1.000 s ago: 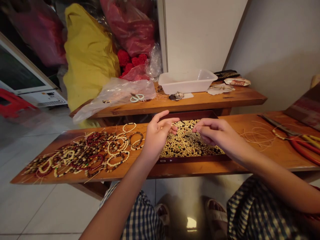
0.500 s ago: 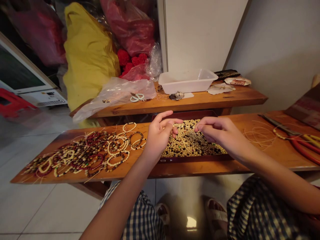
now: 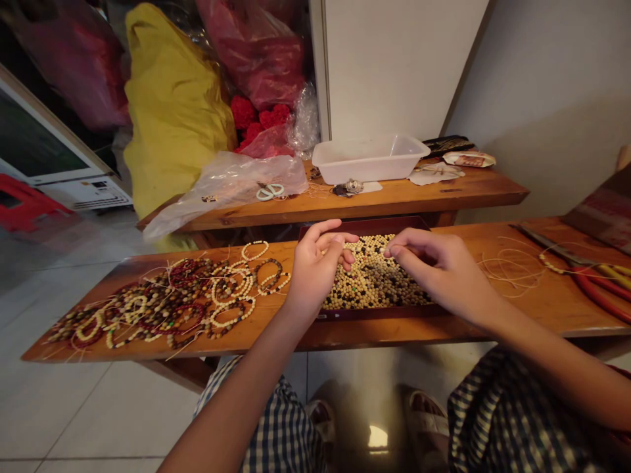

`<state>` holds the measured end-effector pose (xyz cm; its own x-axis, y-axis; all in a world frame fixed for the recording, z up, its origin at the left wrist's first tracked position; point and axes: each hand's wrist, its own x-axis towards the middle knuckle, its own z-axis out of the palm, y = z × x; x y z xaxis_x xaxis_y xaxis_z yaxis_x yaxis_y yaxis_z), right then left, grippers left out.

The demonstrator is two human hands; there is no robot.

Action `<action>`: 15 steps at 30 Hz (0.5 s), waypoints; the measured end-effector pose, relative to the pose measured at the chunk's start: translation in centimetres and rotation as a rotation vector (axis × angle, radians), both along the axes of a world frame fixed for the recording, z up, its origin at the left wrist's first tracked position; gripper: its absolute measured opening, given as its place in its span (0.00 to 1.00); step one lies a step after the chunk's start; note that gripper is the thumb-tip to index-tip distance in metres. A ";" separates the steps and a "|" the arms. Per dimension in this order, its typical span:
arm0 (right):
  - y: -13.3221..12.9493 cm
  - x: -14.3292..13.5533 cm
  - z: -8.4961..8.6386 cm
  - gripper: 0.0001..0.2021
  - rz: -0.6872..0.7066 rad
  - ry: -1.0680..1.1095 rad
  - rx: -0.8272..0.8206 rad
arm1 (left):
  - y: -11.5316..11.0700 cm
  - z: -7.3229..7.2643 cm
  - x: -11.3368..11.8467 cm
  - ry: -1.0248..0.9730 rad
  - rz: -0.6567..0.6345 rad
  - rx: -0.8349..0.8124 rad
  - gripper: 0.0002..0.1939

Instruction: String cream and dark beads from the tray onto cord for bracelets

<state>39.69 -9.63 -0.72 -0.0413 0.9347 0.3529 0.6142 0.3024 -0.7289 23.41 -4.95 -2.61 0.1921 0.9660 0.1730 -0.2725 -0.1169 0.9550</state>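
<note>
My left hand (image 3: 317,264) hovers over the left side of a dark red box (image 3: 369,314) of small beads (image 3: 362,279). Its thumb presses toward the curled fingers while the index finger points right. Over the box's right side, my right hand (image 3: 430,261) has thumb and forefinger pinched together. Whatever either hand pinches is too small to make out. The beads are mostly cream, with dark and brown ones mixed in. Left of the box lies a heap of beaded bracelets (image 3: 162,305), with loose thread ends sticking out.
On the bench (image 3: 305,338), loose thread (image 3: 510,266) and red-handled pliers (image 3: 589,289) lie at right. A second bench (image 3: 473,190) behind carries a white plastic tub (image 3: 369,164), pale-handled scissors (image 3: 270,191) and a clear plastic bag (image 3: 231,180). A cardboard box (image 3: 604,210) stands far right.
My right hand has shifted slightly left, its fingers still pinched. The left hand's lower fingers have curled or moved a little; the bracelets and box stay in place.
</note>
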 end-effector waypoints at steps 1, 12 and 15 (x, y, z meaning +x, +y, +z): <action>0.0 0.0 0.0 0.07 -0.004 -0.010 0.009 | 0.0 0.0 0.0 -0.003 0.000 0.004 0.12; -0.7 -0.1 -1.0 0.07 -0.069 -0.398 0.305 | -0.1 -0.2 0.3 0.056 0.062 0.069 0.10; -0.7 -0.4 -1.4 0.09 -0.092 -0.549 0.371 | -0.2 -0.2 0.5 0.064 0.066 0.067 0.10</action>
<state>39.26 -10.36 -2.14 -0.2329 0.7639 0.6018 0.9017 0.4015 -0.1606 23.91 -5.18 -2.84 0.1410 0.9637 0.2268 -0.2005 -0.1966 0.9598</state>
